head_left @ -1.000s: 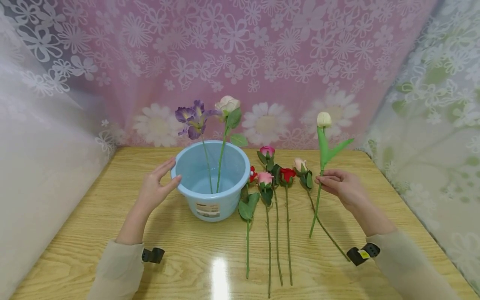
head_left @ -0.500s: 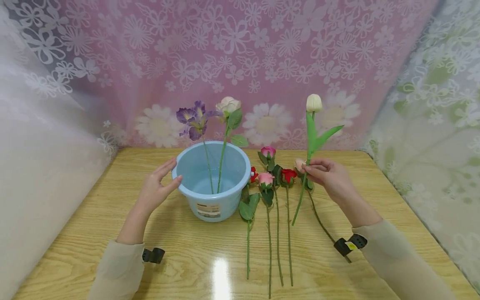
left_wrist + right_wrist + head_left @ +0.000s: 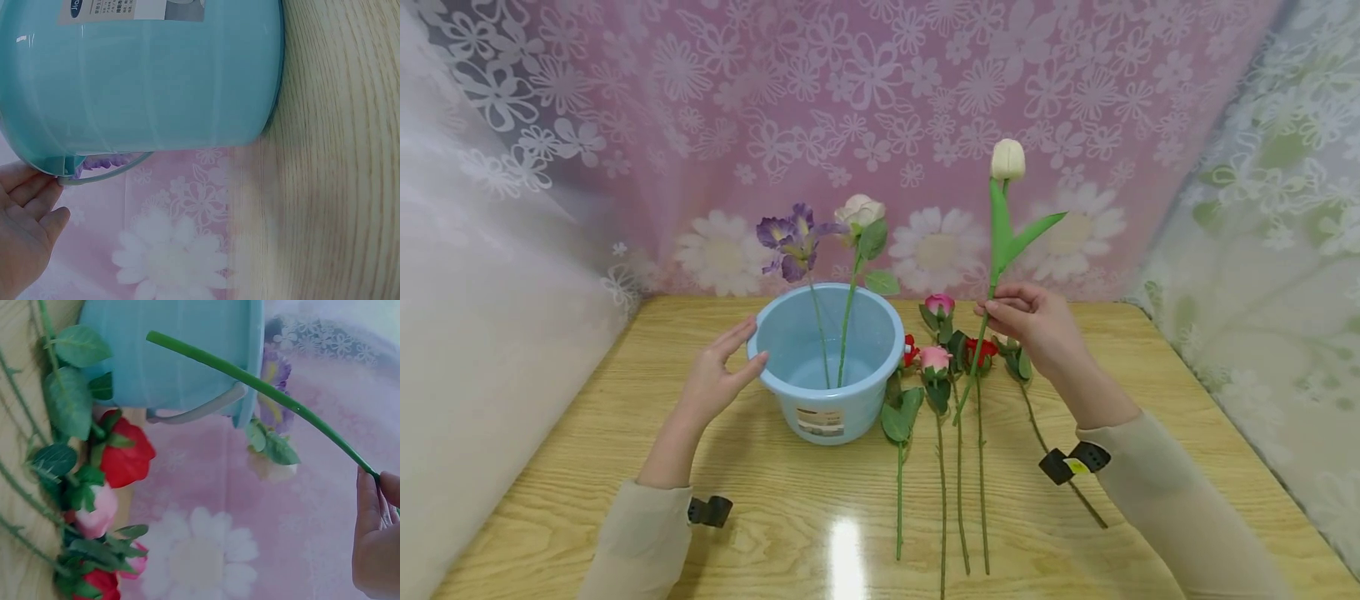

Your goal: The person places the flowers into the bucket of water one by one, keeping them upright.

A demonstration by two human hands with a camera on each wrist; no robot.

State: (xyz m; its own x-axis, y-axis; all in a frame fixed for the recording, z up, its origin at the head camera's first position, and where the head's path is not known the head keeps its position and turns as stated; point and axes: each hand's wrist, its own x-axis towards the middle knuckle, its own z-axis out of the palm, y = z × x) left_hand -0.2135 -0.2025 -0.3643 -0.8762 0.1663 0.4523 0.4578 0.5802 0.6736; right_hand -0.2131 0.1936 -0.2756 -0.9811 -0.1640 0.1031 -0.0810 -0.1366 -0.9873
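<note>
A white tulip (image 3: 1007,160) with green leaves is held upright off the table, its stem (image 3: 287,405) pinched between the thumb and fingers of my right hand (image 3: 1034,327). The stem's lower end hangs over the roses, right of the light blue bucket (image 3: 831,417). My left hand (image 3: 721,367) rests fairly straight fingers against the bucket's left rim, by the handle (image 3: 119,172) joint in the left wrist view. Inside the bucket stand a purple iris (image 3: 793,242) and a white rose (image 3: 859,212), both leaning on no hand.
Right of the bucket, several roses lie on the wooden table (image 3: 760,517), among them a pink rose (image 3: 936,360), a magenta rose (image 3: 939,305) and a red rose (image 3: 128,450). One more stem (image 3: 1037,421) lies farther right. A pink floral curtain (image 3: 820,100) hangs behind.
My right hand has carried the tulip leftward and upward, from the table's right side to above the roses. My left hand stays at the bucket's rim.
</note>
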